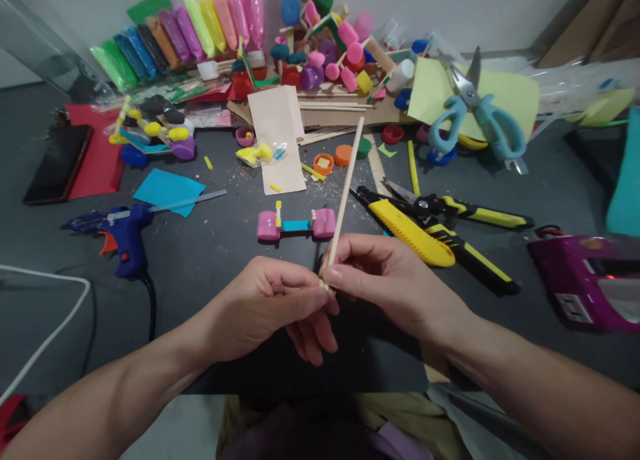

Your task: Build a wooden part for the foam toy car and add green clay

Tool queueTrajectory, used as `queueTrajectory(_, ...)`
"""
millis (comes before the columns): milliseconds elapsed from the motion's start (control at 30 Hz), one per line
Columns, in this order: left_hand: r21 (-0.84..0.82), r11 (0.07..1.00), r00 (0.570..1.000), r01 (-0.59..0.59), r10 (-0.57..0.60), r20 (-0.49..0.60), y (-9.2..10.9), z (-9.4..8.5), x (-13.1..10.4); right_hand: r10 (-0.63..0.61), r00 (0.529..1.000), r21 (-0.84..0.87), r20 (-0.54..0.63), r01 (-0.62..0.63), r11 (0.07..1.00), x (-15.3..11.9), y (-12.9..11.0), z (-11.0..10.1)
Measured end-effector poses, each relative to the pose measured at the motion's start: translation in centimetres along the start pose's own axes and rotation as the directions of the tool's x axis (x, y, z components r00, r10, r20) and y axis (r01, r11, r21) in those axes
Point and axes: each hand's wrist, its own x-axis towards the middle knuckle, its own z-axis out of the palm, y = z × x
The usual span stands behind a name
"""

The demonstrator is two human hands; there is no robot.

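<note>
A thin pale wooden stick (347,190) slants up and away from my two hands, which meet near the table's front. My right hand (385,280) pinches it close to its lower end between thumb and forefinger. The thumb and forefinger of my left hand (285,303) close on the very bottom of the stick; its other fingers curl below. Just beyond the hands sits a small assembly (296,225) with pink bottle-cap wheels, a blue strip between them and a short yellow upright piece.
A blue glue gun (127,230) lies left, its cord running forward. On the right are a yellow utility knife (410,230), pruning shears (465,210), blue-handled scissors (470,107) and a purple power box (585,280). Clay packets (175,40) and coloured caps (345,53) line the back.
</note>
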Motion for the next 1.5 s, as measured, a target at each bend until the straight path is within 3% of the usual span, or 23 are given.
queueTrajectory(67, 0.010, 1.000, 1.000, -0.016, 0.016, -0.013, 0.0, 0.1, -0.2, -0.104, 0.990, -0.171, -0.096, 0.087, 0.981, -0.3, -0.7, -0.5)
queueTrajectory(133, 0.027, 0.999, 0.999, -0.030, 0.030, -0.022, -0.1, 0.1, -0.3, -0.277, 0.926, -0.361, -0.257, 0.174, 0.916, -0.9, -1.7, -1.4)
queueTrajectory(200, 0.045, 0.998, 0.999, -0.042, 0.043, -0.024, -0.2, 0.1, -0.3, -0.465, 0.789, -0.527, -0.402, 0.216, 0.822, -1.8, -3.0, -2.3)
queueTrajectory(267, 0.056, 0.996, 0.998, -0.062, 0.064, -0.029, -0.4, -0.1, -0.2, -0.647, 0.610, -0.709, -0.458, 0.189, 0.680, -3.0, -4.4, -3.3)
queueTrajectory(300, 0.060, 0.995, 0.996, -0.076, 0.078, -0.033, -0.4, -0.1, -0.2, -0.709, 0.558, -0.797, -0.431, 0.133, 0.589, -3.6, -5.0, -3.7)
queueTrajectory(333, 0.063, 0.994, 0.995, -0.090, 0.092, -0.038, -0.5, -0.2, -0.1, -0.742, 0.555, -0.872, -0.375, 0.061, 0.486, -4.1, -5.5, -4.2)
queueTrajectory(367, 0.063, 0.992, 0.993, -0.105, 0.108, -0.045, -0.5, -0.2, -0.1, -0.736, 0.605, -0.928, -0.305, -0.016, 0.371, -4.6, -5.8, -4.8)
queueTrajectory(433, 0.067, 0.988, 0.989, -0.136, 0.140, -0.055, -0.5, -0.2, 0.0, -0.600, 0.776, -0.981, -0.194, -0.147, 0.127, -5.4, -5.8, -6.1)
queueTrajectory(467, 0.069, 0.986, 0.986, -0.151, 0.155, -0.057, -0.5, -0.2, 0.0, -0.517, 0.839, -0.981, -0.168, -0.196, 0.002, -5.7, -5.5, -7.0)
queueTrajectory(533, 0.080, 0.980, 0.981, -0.180, 0.185, -0.053, -0.5, -0.1, 0.0, -0.431, 0.881, -0.930, -0.193, -0.304, -0.205, -6.0, -4.5, -9.0)
queueTrajectory(600, 0.094, 0.975, 0.977, -0.203, 0.207, -0.044, -0.5, -0.1, 0.0, -0.370, 0.901, -0.892, -0.227, -0.345, -0.292, -6.2, -3.6, -11.0)
queueTrajectory(733, 0.127, 0.965, 0.971, -0.228, 0.235, -0.040, -0.5, -0.3, 0.1, -0.226, 0.942, -0.919, -0.250, -0.304, -0.251, -6.5, -3.0, -13.6)
queueTrajectory(867, 0.152, 0.958, 0.968, -0.244, 0.251, -0.025, -0.2, -0.4, 0.1, -0.126, 0.964, -0.938, -0.235, -0.259, -0.230, -6.7, -3.4, -13.4)
queueTrajectory(1167, 0.060, 0.964, 0.966, -0.259, 0.257, 0.035, 0.1, -0.3, -0.7, -0.306, 0.924, -0.884, -0.230, -0.330, -0.331, -6.3, -2.1, -13.3)
queueTrajectory(1267, 0.048, 0.969, 0.969, -0.244, 0.242, 0.043, 0.2, -0.4, -0.8, -0.413, 0.881, -0.882, -0.230, -0.368, -0.294, -7.7, -2.9, -13.1)
queueTrajectory(1333, 0.056, 0.970, 0.971, -0.237, 0.234, 0.051, 0.4, -0.4, -0.8, -0.441, 0.880, -0.936, -0.175, -0.287, -0.202, -9.0, -3.3, -12.5)
queueTrajectory(1400, 0.087, 0.969, 0.973, -0.230, 0.226, 0.054, 0.5, -0.5, -0.9, -0.376, 0.923, -0.985, -0.081, -0.132, -0.111, -10.4, -3.3, -11.5)
queueTrajectory(1500, 0.153, 0.964, 0.976, -0.216, 0.208, 0.067, 0.6, -0.4, -1.1, -0.244, 0.969, -0.996, 0.044, 0.025, -0.082, -11.4, -2.9, -9.9)
